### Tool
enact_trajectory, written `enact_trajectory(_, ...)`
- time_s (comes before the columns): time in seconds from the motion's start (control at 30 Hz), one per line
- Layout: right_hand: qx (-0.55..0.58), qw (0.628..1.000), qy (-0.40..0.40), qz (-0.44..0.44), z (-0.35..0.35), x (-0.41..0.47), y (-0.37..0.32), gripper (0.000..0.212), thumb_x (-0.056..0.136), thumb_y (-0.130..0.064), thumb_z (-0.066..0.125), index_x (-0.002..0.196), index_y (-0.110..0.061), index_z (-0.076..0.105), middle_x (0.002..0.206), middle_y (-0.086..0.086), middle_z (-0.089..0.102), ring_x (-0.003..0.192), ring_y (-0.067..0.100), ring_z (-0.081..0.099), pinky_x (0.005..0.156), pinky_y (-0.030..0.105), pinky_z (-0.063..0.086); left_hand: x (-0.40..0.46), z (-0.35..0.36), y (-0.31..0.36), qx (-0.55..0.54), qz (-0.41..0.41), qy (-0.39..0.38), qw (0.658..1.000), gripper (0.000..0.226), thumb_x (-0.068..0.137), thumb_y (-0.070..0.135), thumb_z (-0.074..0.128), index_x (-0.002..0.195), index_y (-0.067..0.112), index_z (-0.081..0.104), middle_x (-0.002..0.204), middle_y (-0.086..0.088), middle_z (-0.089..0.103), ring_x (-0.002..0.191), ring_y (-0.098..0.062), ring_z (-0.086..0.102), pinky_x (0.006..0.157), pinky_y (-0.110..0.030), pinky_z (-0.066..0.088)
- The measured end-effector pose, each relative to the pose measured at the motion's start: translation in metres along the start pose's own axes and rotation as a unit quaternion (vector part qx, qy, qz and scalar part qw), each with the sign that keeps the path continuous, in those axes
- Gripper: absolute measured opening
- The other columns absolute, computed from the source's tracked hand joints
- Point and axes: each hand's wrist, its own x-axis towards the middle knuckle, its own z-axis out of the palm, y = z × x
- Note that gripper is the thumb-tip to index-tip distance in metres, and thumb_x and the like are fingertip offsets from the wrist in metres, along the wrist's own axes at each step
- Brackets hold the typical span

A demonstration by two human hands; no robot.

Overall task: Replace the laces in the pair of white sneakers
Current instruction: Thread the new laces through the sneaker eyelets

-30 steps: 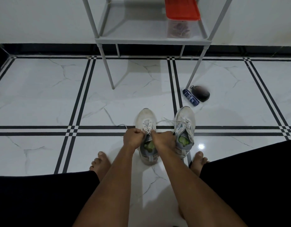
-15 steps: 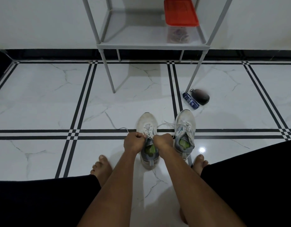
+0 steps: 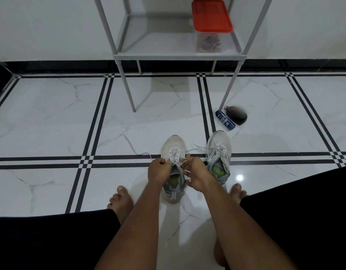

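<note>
Two white sneakers are seen from above on a white marble floor (image 3: 51,123) crossed by black lines, toes pointing away from the seated person. The left sneaker (image 3: 173,168) stands between the person's bare feet and is being worked on; the right sneaker (image 3: 219,154) stands just beside it, to its right, with loosened laces and no hand on it. The left hand (image 3: 158,172) is curled at the left side of the left sneaker's opening, apparently gripping a lace (image 3: 176,158), though the strand inside the fist is hidden. The right hand (image 3: 195,172) is held at the opening's right side, a thin lace end pinched between thumb and finger. The shoe is probably kept close between the feet so both hands can pull the lace through its eyelets. One lace end trails on the floor to the left of the left sneaker. Beyond the right sneaker, a blue tube (image 3: 225,120) and a dark round object (image 3: 237,115) lie by the leg of a grey metal shelf (image 3: 178,55), on which a red-lidded box (image 3: 210,22) sits.
</note>
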Motion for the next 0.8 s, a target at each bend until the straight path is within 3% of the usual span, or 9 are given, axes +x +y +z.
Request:
enact_trajectory(0.1, -0.043, 0.998, -0.013, -0.044, 0.004, -0.010, -0.019, 0.049, 0.108, -0.060, 0.044, 0.108, -0.025, 0.078, 0.103, -0.008, 0.071, 0.098, 0.018, 0.058, 0.095, 0.041, 0.041, -0.002, -0.010, 0.016, -0.178, -0.048, -0.068, 0.981, 0.011, 0.090, 0.024, 0.064, 0.083, 0.016, 0.066, 0.094, -0.008, 0.068, 0.091, -0.027, 0.061, 0.090, -0.042, 0.054)
enact_trajectory(0.17, -0.124, 0.988, 0.002, -0.087, 0.011, -0.018, -0.034, 0.054, 0.110, -0.059, 0.039, 0.113, -0.023, 0.078, 0.113, -0.007, 0.072, 0.099, 0.018, 0.057, 0.098, 0.042, 0.044, -0.009, -0.020, 0.036, -0.241, -0.046, -0.063, 0.967, 0.014, 0.096, 0.021, 0.060, 0.088, 0.012, 0.068, 0.097, -0.009, 0.070, 0.089, -0.025, 0.062, 0.086, -0.040, 0.051)
enact_trajectory(0.3, -0.214, 0.957, 0.040, -0.193, 0.025, -0.040, -0.061, 0.050, 0.112, -0.049, 0.039, 0.124, -0.013, 0.071, 0.112, 0.000, 0.075, 0.098, 0.014, 0.064, 0.089, 0.036, 0.049, -0.018, -0.041, 0.075, -0.224, 0.014, -0.049, 0.973, 0.027, 0.106, 0.024, 0.051, 0.090, 0.013, 0.070, 0.093, -0.003, 0.074, 0.082, -0.017, 0.062, 0.071, -0.033, 0.044)
enact_trajectory(0.47, -0.205, 0.935, 0.053, -0.285, 0.030, -0.060, -0.080, 0.035, 0.110, -0.037, 0.052, 0.111, -0.012, 0.076, 0.105, -0.002, 0.076, 0.098, 0.011, 0.066, 0.078, 0.025, 0.047, -0.033, -0.057, 0.112, -0.217, 0.086, -0.036, 0.972, 0.023, 0.106, 0.022, 0.051, 0.103, 0.009, 0.070, 0.092, -0.003, 0.070, 0.088, -0.020, 0.065, 0.071, -0.027, 0.045)
enact_trajectory(0.63, -0.168, 0.919, 0.054, -0.353, 0.041, -0.078, -0.099, 0.034, 0.112, -0.032, 0.048, 0.108, -0.013, 0.076, 0.098, 0.002, 0.077, 0.086, 0.013, 0.070, 0.084, 0.032, 0.053, -0.054, -0.074, 0.144, -0.220, 0.147, -0.013, 0.964, 0.030, 0.109, 0.026, 0.045, 0.097, 0.013, 0.068, 0.090, 0.001, 0.070, 0.084, -0.015, 0.064, 0.070, -0.025, 0.045)
enact_trajectory(0.8, -0.160, 0.898, 0.047, -0.406, 0.049, -0.102, -0.117, 0.029, 0.111, -0.032, 0.050, 0.107, -0.016, 0.074, 0.101, -0.001, 0.076, 0.095, 0.015, 0.072, 0.091, 0.036, 0.058, -0.072, -0.094, 0.170, -0.216, 0.202, 0.012, 0.955, 0.029, 0.110, 0.029, 0.044, 0.100, 0.015, 0.067, 0.095, 0.003, 0.072, 0.092, -0.014, 0.068, 0.075, -0.026, 0.049)
